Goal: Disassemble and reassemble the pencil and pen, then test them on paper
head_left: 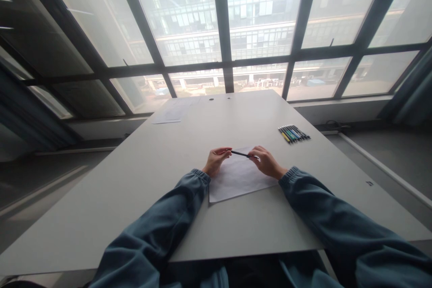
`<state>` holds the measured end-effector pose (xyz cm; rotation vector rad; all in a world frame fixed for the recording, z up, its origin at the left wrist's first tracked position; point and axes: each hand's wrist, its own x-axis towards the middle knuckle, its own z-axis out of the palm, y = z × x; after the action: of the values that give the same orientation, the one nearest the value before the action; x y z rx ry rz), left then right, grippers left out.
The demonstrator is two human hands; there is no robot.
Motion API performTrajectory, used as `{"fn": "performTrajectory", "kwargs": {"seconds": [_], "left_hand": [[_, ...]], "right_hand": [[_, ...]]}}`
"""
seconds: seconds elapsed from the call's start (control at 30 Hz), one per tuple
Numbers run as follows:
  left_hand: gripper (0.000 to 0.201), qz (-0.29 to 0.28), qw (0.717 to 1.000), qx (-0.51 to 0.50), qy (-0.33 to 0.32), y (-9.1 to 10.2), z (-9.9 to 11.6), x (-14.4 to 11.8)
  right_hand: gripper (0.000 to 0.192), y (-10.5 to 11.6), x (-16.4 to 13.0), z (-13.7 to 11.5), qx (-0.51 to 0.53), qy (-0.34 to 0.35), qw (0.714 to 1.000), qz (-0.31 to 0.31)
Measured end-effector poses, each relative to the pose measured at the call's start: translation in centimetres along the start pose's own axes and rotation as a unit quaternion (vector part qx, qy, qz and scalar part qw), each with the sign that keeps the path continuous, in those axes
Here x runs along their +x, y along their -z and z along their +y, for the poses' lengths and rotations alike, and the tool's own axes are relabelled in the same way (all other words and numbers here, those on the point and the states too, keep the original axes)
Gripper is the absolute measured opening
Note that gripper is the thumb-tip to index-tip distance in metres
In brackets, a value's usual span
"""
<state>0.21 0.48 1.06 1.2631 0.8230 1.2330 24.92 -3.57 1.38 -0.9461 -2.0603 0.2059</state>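
A slim black pen (240,154) is held level above a sheet of white paper (241,182). My left hand (216,161) pinches its left end between thumb and fingers. Around the right end are the fingers of my right hand (265,161), also closed. The paper lies slightly turned on the table in front of me, and both hands are over its far part. Beyond my right hand, several pens and markers (293,133) with coloured barrels lie side by side in a neat row.
The white table (162,216) reaches toward the window wall. More papers (172,111) lie at its far left, and two small dark spots (211,99) mark the far end. A small dark mark (370,183) is near the right edge. Curtains (27,108) hang at the sides.
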Motion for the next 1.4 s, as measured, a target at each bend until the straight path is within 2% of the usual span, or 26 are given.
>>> {"fn": "performTrajectory", "kwargs": {"seconds": [0.43, 0.57, 0.77, 0.9, 1.23, 1.4], "left_hand": [[0.042, -0.008, 0.999, -0.013, 0.048, -0.3, 0.4, -0.3], [0.043, -0.010, 0.998, -0.018, 0.054, -0.3, 0.5, -0.4], [0.036, -0.027, 0.998, -0.034, 0.034, -0.8, 1.0, -0.6], [0.034, -0.042, 0.998, -0.039, 0.027, -0.9, 1.1, -0.7], [0.039, -0.097, 0.994, -0.026, 0.044, -1.0, 1.8, -1.1], [0.038, -0.057, 0.996, -0.060, 0.026, -1.1, 1.5, -1.0]], "right_hand": [[0.012, 0.0, 0.1, -0.2, 0.016, -0.015, 1.000, 0.015], [0.011, -0.3, 0.0, -0.1, 0.038, -0.040, 0.998, 0.010], [0.013, -1.1, -0.1, 0.3, 0.146, -0.117, 0.981, -0.047], [0.017, -1.0, -0.1, 0.3, 0.168, -0.160, 0.970, -0.077], [0.020, -0.7, 0.0, -0.1, 0.235, -0.193, 0.948, -0.098], [0.025, -0.9, 0.1, -0.3, 0.249, -0.203, 0.942, -0.094]]}}
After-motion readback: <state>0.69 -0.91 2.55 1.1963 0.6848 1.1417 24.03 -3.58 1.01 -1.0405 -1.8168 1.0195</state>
